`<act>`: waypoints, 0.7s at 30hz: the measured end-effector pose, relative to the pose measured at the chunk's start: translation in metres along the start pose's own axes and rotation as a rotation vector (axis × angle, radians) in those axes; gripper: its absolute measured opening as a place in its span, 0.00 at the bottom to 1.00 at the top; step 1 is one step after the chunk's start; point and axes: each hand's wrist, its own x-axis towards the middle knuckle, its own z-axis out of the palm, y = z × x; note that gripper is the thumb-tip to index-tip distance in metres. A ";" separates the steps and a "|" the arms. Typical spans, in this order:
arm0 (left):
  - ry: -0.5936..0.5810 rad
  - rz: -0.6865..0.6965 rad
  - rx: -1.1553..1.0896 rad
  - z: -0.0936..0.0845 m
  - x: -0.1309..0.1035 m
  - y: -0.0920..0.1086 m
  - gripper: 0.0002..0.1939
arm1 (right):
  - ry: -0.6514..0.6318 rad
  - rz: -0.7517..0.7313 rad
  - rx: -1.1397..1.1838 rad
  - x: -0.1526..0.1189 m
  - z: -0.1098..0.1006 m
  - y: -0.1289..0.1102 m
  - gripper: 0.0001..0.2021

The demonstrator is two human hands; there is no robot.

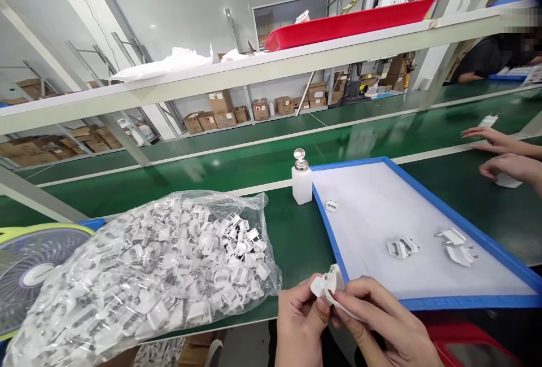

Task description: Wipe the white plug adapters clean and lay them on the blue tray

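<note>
Low at the front edge of the bench, my left hand [302, 322] pinches a white plastic plug piece [327, 285] between thumb and fingers. My right hand [376, 322] is closed on a thin white cloth [349, 307] and presses it against that piece; the fingers partly hide both. Beyond my hands is a blue-rimmed tray [339, 248] with a white lining. Several similar pieces lie in it: a small white frame [331, 205], a cluster of plug pieces [402, 247] and plug pieces with pins [459, 254].
A clear plastic bag [169, 265] full of white plug parts covers the left of the bench. A white pump bottle [302, 183] stands by the tray's far left corner. A fan [38, 274] is at far left. Another person's hands [508, 158] work at right. A red tray [355, 25] sits on the shelf overhead.
</note>
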 end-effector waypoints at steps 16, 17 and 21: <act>-0.112 0.073 0.296 0.032 0.036 -0.004 0.23 | 0.369 0.168 0.024 0.024 -0.013 0.019 0.12; -0.092 0.060 0.285 0.039 0.040 -0.006 0.23 | 0.411 0.193 0.018 0.026 -0.017 0.023 0.11; -0.040 -0.058 0.127 0.065 0.057 -0.019 0.26 | 0.451 0.261 0.004 0.038 -0.037 0.038 0.09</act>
